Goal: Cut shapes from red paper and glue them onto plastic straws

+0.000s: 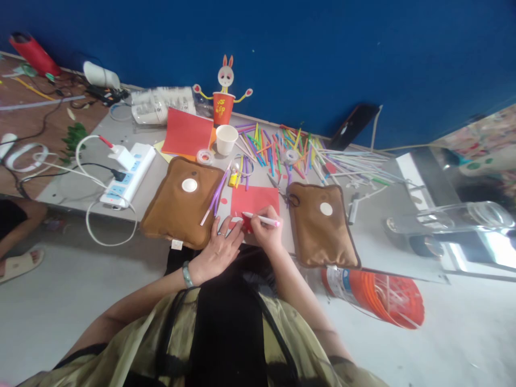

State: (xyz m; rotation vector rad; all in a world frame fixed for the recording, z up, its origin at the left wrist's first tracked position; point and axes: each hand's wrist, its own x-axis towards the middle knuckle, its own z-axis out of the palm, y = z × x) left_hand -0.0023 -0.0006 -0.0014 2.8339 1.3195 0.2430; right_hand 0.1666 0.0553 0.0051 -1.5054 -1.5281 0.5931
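Observation:
My right hand [268,230] holds a white marker with a pink end [265,219], its tip pointing left over a red paper [258,200]. Flat on the paper's lower left edge lies my left hand [221,248], fingers spread, with a ring and a bracelet. Small red and white paper pieces [235,221] show near its fingertips, too small to make out. A brown cushion-like pouch [183,201] is on the left with purple sticks [217,198] on it; a second brown pouch [324,231] is on the right. Scissors [283,192] lie beside the red paper.
Behind are a white cup [226,140], a rabbit-faced red cup [223,107], red card [188,133], tape and many coloured sticks [274,148]. A power strip [128,174] with cables is left. Right are a glass jar [455,217] and, below, an orange bucket [374,295]. A person's foot shows far left.

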